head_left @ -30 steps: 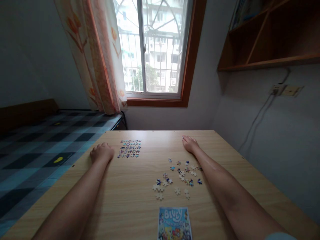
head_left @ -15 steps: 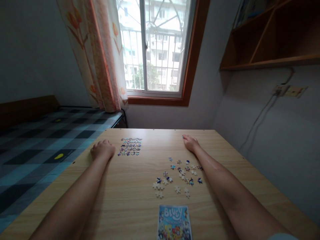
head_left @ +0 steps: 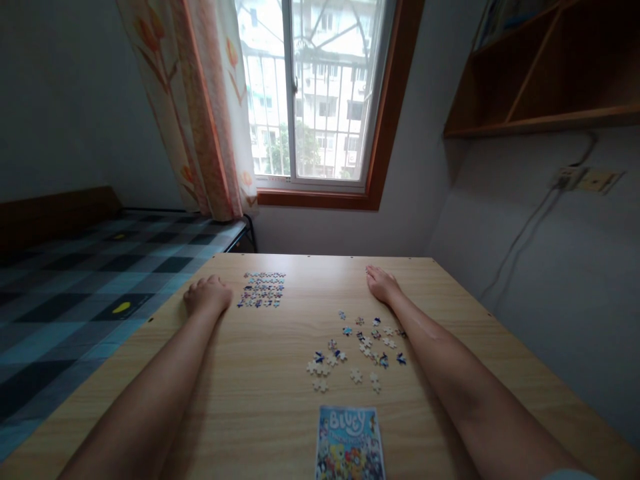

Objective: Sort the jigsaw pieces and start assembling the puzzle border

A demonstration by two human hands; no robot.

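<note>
I rest my left hand point(head_left: 207, 295) on the surface point(head_left: 260, 373), fingers curled, just left of the rowed pieces point(head_left: 270, 289); my right hand point(head_left: 383, 283) lies beyond the scattered pieces point(head_left: 367, 349), fingers close together. I cannot tell whether either pinches anything. The card point(head_left: 349, 443) lies nearest my camera.

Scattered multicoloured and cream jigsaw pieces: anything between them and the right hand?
Nothing visible: between the bare right hand and the scattered, knobbed jigsaw pieces lies only pale wood-grain tabletop. The bare right forearm runs close along their right edge.
</note>
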